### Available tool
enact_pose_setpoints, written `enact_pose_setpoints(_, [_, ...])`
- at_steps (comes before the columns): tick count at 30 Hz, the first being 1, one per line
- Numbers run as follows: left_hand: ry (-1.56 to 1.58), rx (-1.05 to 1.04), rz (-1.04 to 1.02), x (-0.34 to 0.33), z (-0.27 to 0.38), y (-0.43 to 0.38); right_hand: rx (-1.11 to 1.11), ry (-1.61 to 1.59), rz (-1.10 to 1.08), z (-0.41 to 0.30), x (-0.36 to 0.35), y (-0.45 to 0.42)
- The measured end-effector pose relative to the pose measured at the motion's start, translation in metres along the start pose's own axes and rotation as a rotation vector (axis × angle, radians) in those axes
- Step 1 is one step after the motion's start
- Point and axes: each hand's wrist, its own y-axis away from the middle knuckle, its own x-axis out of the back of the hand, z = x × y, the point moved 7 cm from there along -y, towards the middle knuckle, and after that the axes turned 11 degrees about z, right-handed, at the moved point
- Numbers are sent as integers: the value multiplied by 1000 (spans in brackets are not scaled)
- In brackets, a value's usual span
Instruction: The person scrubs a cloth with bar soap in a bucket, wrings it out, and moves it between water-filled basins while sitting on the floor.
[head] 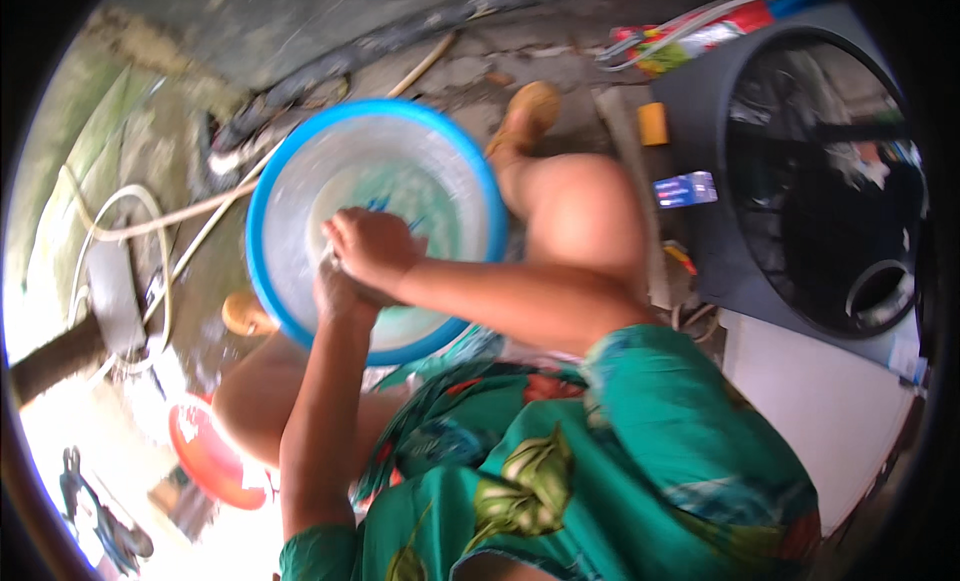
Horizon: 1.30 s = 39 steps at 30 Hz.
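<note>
A translucent white plastic basin with a bright blue rim (259,228) stands between my legs. Cloudy greenish-white liquid (431,183) covers its bottom, with small blue marks or pieces (379,204) showing near my fingers. My right hand (375,243) is curled over my left hand (341,285), the two pressed together above the left part of the basin. Motion blur and the overlapping fingers hide whether anything is between them. A pale bit shows at the fingertips, too unclear to name.
At right a dark tub-like container (690,131) with a wide round opening lies beside a blue box (685,189) and a yellow block (652,123). A pale hose (180,213) loops across the wet floor at left. A red basin (206,446) sits at lower left.
</note>
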Motion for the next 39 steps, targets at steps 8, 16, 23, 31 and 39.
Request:
enact_pose_setpoints(8, [-21,81,56,16,-14,-20,197,-72,-140,-18,-1,7])
enact_pose_setpoints(16, [171,-75,-460,-17,27,6,-875,-416,-333,94,-41,9])
enact_pose_setpoints(23, [155,-49,51,6,44,-16,-797,-799,-652,24,-19,3])
enact_pose_setpoints(31, [-296,-337,291,10,48,-2,-902,-1058,-271,39,-13,-9])
enact_pose_setpoints(39, [80,-115,-77,0,35,-9,-742,-818,-360,28,0,-16])
